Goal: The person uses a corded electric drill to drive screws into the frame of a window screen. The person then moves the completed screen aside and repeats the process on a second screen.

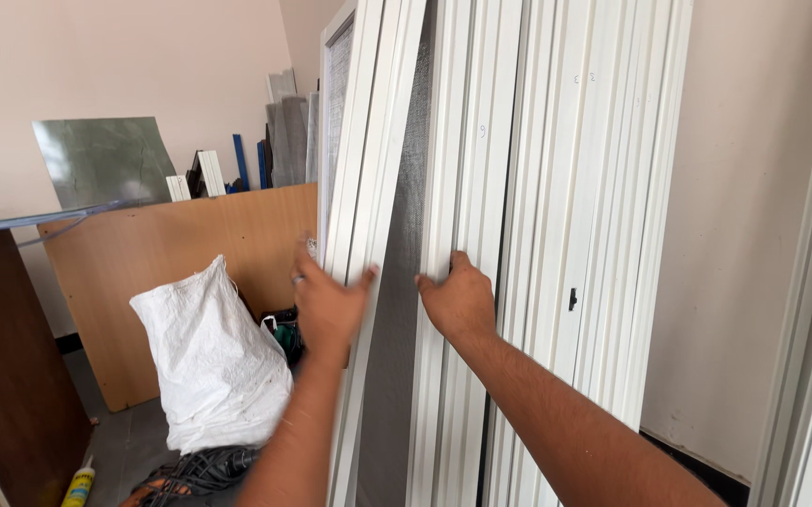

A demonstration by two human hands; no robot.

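Observation:
A stack of tall white window frames (556, 188) leans upright against the wall on the right. The nearest one is a white frame with grey mesh (404, 216). My left hand (326, 300) wraps its left rail at about mid height, thumb across the front. My right hand (462, 300) grips the frame's right rail, fingers curled behind the edge. Both forearms reach up from the bottom of the view.
A full white woven sack (213, 361) stands on the floor to the left, with black cables (204, 469) at its foot. A plywood board (162, 263) leans behind it. A sealant tube (79, 483) stands by a dark brown cabinet (7, 376). Panels and profiles lean in the far corner.

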